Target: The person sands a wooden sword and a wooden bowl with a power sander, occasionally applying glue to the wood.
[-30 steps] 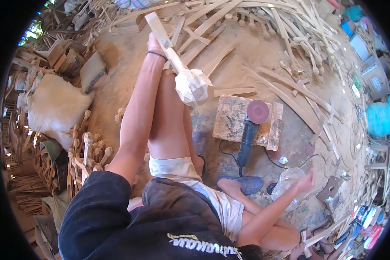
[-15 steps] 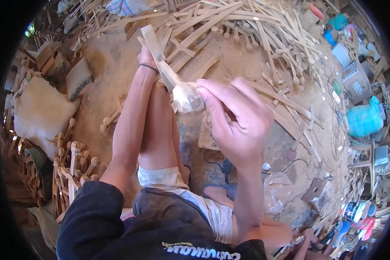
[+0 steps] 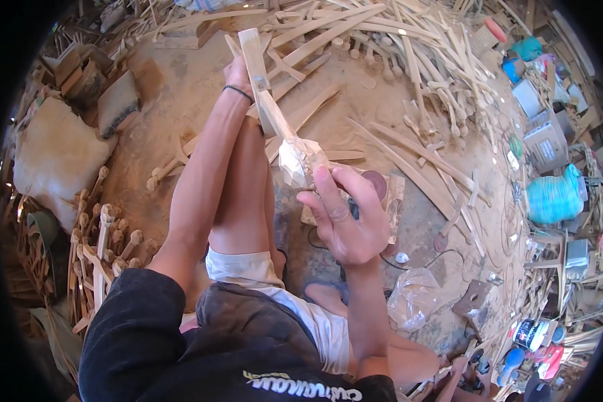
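Observation:
A pale wooden furniture leg [image 3: 275, 115], with a squared upper end and a rough, faceted knob [image 3: 300, 161] at its lower end, slants across the middle of the view. My left hand [image 3: 237, 75] grips it near the squared end; the wood hides most of its fingers. At the knob is my right hand [image 3: 355, 224], its fingertips bent against the end of the wood. My bare left knee lies under the leg.
Long wooden pieces and knobbed legs [image 3: 442, 100] heap up at the far side. More knobbed legs [image 3: 117, 234] stand at left, near a pale sack [image 3: 63, 154]. A clear plastic bag [image 3: 414, 298], a cord and a turquoise bundle [image 3: 555, 194] lie at right.
The knob end has swung slightly right and down. My right hand has moved down and left, from a raised pinch to fingertips against the knob's end. My left hand still grips the leg.

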A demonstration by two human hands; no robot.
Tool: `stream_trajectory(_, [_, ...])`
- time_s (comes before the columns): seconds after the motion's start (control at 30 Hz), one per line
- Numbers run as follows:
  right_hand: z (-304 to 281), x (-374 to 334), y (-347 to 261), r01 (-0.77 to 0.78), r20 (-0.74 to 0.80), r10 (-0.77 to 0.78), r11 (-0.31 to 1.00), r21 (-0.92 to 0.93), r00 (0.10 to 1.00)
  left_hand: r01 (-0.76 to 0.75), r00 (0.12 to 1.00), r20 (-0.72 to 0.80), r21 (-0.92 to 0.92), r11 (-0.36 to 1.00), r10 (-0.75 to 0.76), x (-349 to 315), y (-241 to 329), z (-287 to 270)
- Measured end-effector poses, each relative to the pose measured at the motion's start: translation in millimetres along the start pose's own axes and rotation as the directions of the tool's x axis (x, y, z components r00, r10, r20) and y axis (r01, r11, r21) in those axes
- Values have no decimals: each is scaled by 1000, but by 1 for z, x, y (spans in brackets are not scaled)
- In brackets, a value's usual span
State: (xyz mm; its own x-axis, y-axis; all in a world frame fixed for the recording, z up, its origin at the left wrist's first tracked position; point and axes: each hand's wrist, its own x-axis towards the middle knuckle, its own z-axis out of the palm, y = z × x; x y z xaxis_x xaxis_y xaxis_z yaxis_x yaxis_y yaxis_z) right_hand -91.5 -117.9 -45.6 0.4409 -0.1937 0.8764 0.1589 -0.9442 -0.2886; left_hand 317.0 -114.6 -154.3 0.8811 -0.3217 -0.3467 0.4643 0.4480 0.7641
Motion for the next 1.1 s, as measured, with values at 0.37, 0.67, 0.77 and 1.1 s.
stream_trajectory(0.37, [-1,8,-10,-88,-92,93,995,50,991,-44,999,-19,41,998,45,-23,8,10])
stream_trajectory(0.67, [-4,1,2,-46,-23,45,999,-29,999,-82,991,-99,41,996,85,-43,4,25])
stream_trajectory(0.77, [-3,8,2,-103,-29,105,992,66,994,-98,993,-67,60,993,102,-36,7,24])
stream_trajectory(1.1, [4,-12,6,-199,-164,216,974,111,963,-170,976,-129,42,984,174,-1,4,3])
